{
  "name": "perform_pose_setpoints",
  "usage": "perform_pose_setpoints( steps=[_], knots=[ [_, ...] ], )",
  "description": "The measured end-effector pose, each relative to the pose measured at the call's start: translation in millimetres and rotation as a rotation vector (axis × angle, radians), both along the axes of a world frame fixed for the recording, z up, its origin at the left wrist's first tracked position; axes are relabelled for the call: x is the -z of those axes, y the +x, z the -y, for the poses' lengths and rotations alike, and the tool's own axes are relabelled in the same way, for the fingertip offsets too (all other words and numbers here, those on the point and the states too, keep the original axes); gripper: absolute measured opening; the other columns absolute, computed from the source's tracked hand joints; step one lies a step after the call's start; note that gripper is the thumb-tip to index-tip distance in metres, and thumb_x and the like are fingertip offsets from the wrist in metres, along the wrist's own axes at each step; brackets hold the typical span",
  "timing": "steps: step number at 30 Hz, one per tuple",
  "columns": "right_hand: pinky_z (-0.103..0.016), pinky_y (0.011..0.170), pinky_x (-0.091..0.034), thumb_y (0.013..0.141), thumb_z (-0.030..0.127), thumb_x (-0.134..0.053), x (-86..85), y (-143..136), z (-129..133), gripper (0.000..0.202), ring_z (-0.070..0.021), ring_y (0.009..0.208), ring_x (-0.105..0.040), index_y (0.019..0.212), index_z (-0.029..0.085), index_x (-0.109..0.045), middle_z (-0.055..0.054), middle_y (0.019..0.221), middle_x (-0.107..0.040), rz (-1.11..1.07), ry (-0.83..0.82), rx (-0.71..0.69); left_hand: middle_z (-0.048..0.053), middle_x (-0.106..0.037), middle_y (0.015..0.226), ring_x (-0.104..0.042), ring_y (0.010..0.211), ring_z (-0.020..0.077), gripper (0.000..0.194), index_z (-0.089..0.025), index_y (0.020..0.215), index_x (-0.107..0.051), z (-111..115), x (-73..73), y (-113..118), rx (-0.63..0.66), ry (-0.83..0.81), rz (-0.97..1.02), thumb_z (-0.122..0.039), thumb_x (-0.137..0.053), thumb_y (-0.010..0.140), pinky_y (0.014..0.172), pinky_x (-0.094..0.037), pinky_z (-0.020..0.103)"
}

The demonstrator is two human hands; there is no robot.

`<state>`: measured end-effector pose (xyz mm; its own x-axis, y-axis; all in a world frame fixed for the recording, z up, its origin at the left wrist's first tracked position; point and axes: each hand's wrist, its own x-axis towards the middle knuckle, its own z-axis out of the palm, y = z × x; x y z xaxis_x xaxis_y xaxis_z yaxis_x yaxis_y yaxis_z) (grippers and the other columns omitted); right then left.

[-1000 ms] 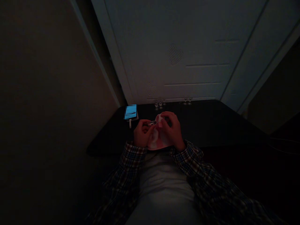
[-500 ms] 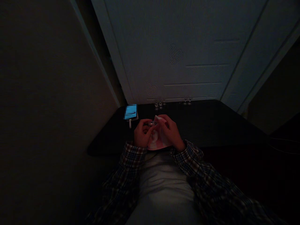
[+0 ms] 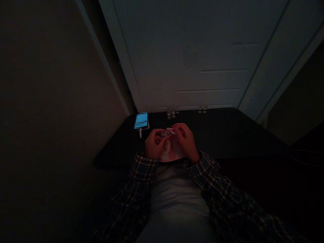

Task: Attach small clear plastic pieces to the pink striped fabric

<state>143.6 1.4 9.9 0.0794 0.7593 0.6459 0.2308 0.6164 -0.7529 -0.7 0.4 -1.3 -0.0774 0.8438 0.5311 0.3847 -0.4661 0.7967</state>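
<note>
In the dim head view, my left hand [image 3: 153, 145] is closed around a small clear glass [image 3: 167, 133], gripping it between thumb and fingers. A pink and white cloth [image 3: 173, 150] hangs below the glass and partly covers it. My right hand [image 3: 186, 140] pinches the upper edge of this cloth against the right end of the glass. Both hands are close together above the front of a dark table [image 3: 215, 138]. The low light and the cloth hide much of the glass's shape.
Several small stemmed glasses [image 3: 173, 113] stand along the table's back edge, in a left group and a right pair [image 3: 202, 109]. A lit phone-like screen [image 3: 141, 120] with a white strap lies at the back left. Behind rises a white panel [image 3: 215, 40] with embossed hearts.
My right fingers have shifted slightly and the cloth's top edge has moved over the glass, which now shows less clearly. My left hand has stayed almost in place.
</note>
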Motion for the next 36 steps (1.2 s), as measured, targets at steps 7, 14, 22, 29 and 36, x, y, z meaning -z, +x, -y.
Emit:
perform_pose_setpoints(
  steps=[7, 14, 22, 29, 36],
  knots=[
    [-0.030, 0.077, -0.044, 0.083, 0.029, -0.048, 1.4, -0.7, 1.4, 0.013, -0.0172, 0.086, -0.058, 0.086, 0.021, -0.058, -0.003, 0.091, -0.064, 0.021, -0.052, -0.027, 0.002, -0.063, 0.086, -0.060, 0.059, 0.0107, 0.031, -0.021, 0.095, -0.057, -0.1, 0.0, 0.1, -0.021, 0.003, -0.014, -0.030, -0.067, 0.068, 0.049, -0.048, 0.021],
    [-0.028, 0.071, -0.045, 0.080, 0.028, -0.049, -0.7, -0.9, 2.7, 0.016, -0.0165, 0.080, -0.060, 0.093, 0.021, -0.054, -0.001, 0.090, -0.064, 0.028, -0.095, -0.017, 0.001, -0.063, 0.081, -0.060, 0.058, 0.0108, 0.031, -0.021, 0.094, -0.057, -0.1, -0.2, 0.0, -0.025, -0.001, 0.017, -0.030, -0.068, 0.067, 0.048, -0.048, 0.020],
    [-0.027, 0.067, -0.045, 0.078, 0.029, -0.050, 0.7, -0.7, 1.6, 0.016, -0.0159, 0.076, -0.060, 0.093, 0.022, -0.052, -0.001, 0.087, -0.062, 0.004, -0.126, -0.028, 0.002, -0.063, 0.083, -0.060, 0.057, 0.0107, 0.031, -0.021, 0.094, -0.057, 0.8, -0.7, 0.9, -0.027, -0.003, 0.049, -0.030, -0.069, 0.066, 0.047, -0.048, 0.020],
    [-0.028, 0.070, -0.046, 0.077, 0.030, -0.051, 2.2, -0.2, 0.4, 0.020, -0.0167, 0.080, -0.060, 0.095, 0.022, -0.055, -0.001, 0.089, -0.063, -0.009, -0.147, -0.058, 0.003, -0.062, 0.091, -0.061, 0.062, 0.0114, 0.032, -0.021, 0.095, -0.056, 1.5, -0.6, 0.1, -0.020, 0.012, 0.032, -0.029, -0.068, 0.067, 0.050, -0.049, 0.020],
    [-0.028, 0.072, -0.047, 0.078, 0.029, -0.049, 5.1, -1.2, -2.7, 0.019, -0.0167, 0.081, -0.061, 0.094, 0.022, -0.057, -0.001, 0.090, -0.065, -0.005, -0.166, -0.088, 0.004, -0.062, 0.092, -0.061, 0.063, 0.0114, 0.032, -0.020, 0.098, -0.056, 2.5, -1.2, 0.4, 0.009, 0.027, 0.044, -0.027, -0.066, 0.069, 0.049, -0.048, 0.019]
  ],
)
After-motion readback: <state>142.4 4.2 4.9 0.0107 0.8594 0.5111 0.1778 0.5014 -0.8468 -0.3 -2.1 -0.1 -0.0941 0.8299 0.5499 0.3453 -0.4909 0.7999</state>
